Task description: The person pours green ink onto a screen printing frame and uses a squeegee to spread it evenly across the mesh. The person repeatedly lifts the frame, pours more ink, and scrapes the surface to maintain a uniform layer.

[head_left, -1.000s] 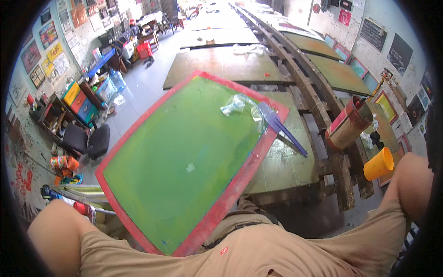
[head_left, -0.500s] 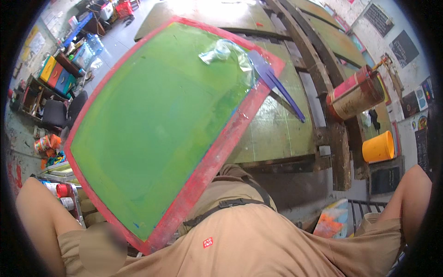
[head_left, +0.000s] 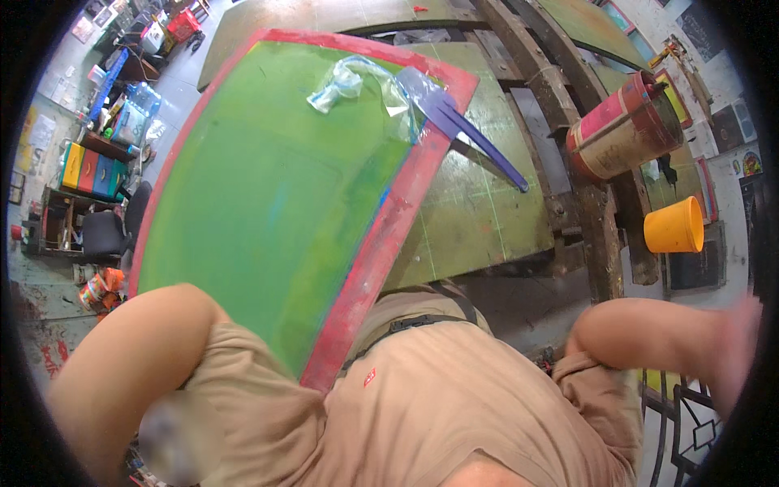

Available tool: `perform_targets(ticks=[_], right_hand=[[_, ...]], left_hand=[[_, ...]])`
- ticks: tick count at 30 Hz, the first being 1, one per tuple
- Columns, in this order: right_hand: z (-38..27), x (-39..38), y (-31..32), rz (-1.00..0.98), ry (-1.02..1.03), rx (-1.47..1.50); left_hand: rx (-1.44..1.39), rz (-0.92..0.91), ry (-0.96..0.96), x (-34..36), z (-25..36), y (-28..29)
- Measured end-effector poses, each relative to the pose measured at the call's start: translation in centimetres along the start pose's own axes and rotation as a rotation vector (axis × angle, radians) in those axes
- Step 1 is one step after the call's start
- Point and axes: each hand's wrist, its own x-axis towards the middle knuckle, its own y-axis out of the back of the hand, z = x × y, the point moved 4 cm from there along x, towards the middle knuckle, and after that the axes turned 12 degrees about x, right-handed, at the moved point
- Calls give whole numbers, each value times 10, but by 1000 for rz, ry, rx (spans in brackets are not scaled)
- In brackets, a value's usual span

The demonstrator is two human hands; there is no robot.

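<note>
A silkscreen frame (head_left: 235, 170) with green mesh and a red taped border lies slanted over a table in front of me. On its far right corner rests a purple spatula (head_left: 442, 114), handle pointing right past the edge. Crumpled clear plastic (head_left: 345, 85) lies next to the spatula's blade. My right hand (head_left: 738, 349) is raised at the far right rim, holding nothing that I can make out; motion smears its fingers. The bent left arm (head_left: 154, 341) overlaps the screen's near left part, and its hand is out of sight.
A stained red paint can (head_left: 625, 130) and a yellow bucket (head_left: 673, 226) stand at the right by dark wooden beams (head_left: 588, 146). The greenish tabletop (head_left: 479, 211) reaches under the screen. A chair (head_left: 105, 231) and coloured drawers (head_left: 92, 172) are at the left.
Both arms have lifted and bent, the left elbow now covering part of the screen. The right hand has come into view at the right rim. The view has shifted slightly; spatula and plastic stay on the screen.
</note>
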Motion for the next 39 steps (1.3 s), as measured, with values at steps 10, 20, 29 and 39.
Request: perform_targets(ticks=[10, 20, 29, 39], right_hand=[[197, -163, -83, -403, -799, -610], [100, -195, -13, -128, -958, -381], [-20, -309, 68, 493, -1253, -68], [-114, -412, 106, 1099, -1103, -38]], left_hand=[[-503, -632, 525, -102, 26, -198], [-765, -580, 349, -68, 116, -228], [-930, -232, 32, -76, 253, -255], [-952, -640, 413, -104, 370, -341]])
